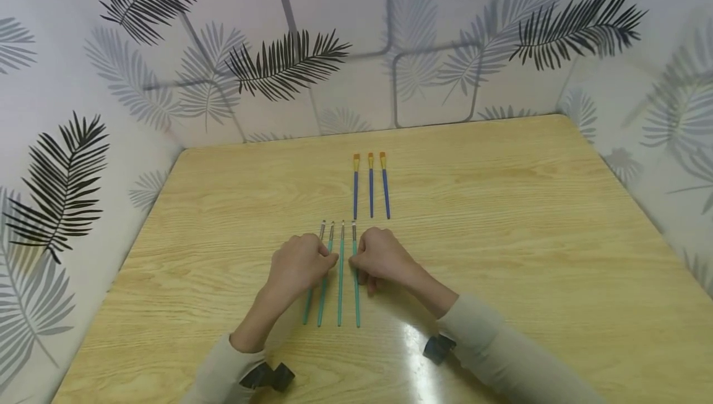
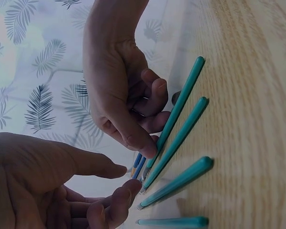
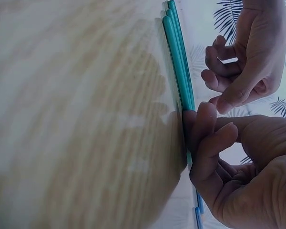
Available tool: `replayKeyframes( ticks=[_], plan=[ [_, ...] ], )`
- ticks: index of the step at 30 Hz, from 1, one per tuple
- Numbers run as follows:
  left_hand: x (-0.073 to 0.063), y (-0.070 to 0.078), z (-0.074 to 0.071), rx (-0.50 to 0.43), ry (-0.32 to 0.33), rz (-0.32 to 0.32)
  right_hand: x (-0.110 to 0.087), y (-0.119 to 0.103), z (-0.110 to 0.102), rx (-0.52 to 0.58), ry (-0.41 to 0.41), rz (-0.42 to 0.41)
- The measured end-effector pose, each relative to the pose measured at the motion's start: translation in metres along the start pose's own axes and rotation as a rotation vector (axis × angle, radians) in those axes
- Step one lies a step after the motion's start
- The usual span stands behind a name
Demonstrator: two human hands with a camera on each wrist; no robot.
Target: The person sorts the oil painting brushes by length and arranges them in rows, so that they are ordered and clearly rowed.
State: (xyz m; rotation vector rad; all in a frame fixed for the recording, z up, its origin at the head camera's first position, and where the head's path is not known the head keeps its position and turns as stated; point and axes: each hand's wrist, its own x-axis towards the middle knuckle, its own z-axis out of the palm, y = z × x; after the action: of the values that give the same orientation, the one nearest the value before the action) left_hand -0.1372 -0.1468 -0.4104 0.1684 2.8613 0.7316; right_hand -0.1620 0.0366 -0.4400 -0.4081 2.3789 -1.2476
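Note:
Several teal-handled paintbrushes lie side by side on the table, bristle ends pointing away. My right hand (image 1: 385, 257) pinches the rightmost teal paintbrush (image 1: 357, 308) between thumb and fingers, partway along its handle. On the other side, my left hand (image 1: 298, 266) hovers over the two leftmost brushes, hiding part of their handles. Its thumb and fingers are loosely bent with a small gap and nothing between them, as the left wrist view shows. Between the hands lies another teal paintbrush (image 1: 340, 292), untouched. The right wrist view shows teal handles (image 3: 178, 57) nearly edge-on.
Beyond the teal row, three blue-handled paintbrushes (image 1: 371, 190) with orange-brown bristles lie parallel. The wooden table (image 1: 529, 206) extends to both sides. A leaf-patterned wall (image 1: 345, 94) borders its far edge.

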Motion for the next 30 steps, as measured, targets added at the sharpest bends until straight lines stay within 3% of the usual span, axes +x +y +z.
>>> replayKeyframes(
  ticks=[12,30],
  plan=[
    [-0.0008,0.0002,-0.0013,0.016,0.046,0.011,0.0025,0.0013,0.0009,0.019,-0.017,-0.013],
    [-0.0012,0.0022,-0.005,-0.007,0.033,-0.017,0.0019,0.0025,-0.0036,0.035,-0.004,0.03]
  ],
)
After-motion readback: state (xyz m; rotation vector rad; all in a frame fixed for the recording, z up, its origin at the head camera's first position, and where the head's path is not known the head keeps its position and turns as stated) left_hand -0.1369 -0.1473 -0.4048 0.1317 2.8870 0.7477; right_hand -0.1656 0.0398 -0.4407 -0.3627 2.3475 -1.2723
